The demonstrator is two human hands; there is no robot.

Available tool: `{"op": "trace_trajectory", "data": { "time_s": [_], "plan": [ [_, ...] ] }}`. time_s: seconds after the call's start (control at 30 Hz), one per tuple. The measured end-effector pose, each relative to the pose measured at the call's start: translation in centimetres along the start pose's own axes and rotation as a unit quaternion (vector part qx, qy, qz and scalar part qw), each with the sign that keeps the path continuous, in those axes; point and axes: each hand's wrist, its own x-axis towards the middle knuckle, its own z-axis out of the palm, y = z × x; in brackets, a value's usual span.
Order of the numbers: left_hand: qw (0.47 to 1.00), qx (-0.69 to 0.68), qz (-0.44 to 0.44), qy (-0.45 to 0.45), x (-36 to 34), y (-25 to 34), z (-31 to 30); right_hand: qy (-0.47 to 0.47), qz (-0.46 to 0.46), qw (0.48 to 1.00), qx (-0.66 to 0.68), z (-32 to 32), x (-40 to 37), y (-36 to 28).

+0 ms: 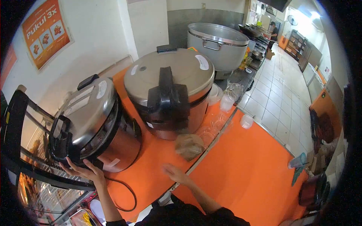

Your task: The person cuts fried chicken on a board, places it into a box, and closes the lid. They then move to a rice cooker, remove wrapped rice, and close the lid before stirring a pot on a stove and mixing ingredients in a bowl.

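My left hand [86, 172] is at the front latch of the smaller rice cooker [88, 116], its fingers spread and the tips at the black plastic. This cooker has a closed steel lid and stands tilted in my view at the left. Over the orange counter [151, 188], my right hand [175, 174] is slightly blurred, its fingers stretched out and nothing seen in them. Just beyond it lies a brown paper-wrapped bundle [189, 147]. A larger rice cooker [169, 88], also lidded, stands behind, with a black latch at its front.
A big metal pot [217, 45] stands at the back. Plastic cups [227, 102] and clear lids lie beside the larger cooker. A black cable [132, 192] curls near my left arm. On the left is a black-framed display case [36, 173]. Another person [274, 29] is far off.
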Motion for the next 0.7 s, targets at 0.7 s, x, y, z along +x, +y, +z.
{"op": "trace_trajectory", "data": {
  "time_s": [0.7],
  "plan": [
    [0.999, 0.038, -0.011, -0.017, -0.3, 0.7, 0.1, 0.187, -0.139, 0.964, -0.125, 7.7, 19.9, 7.9]
  ]
}}
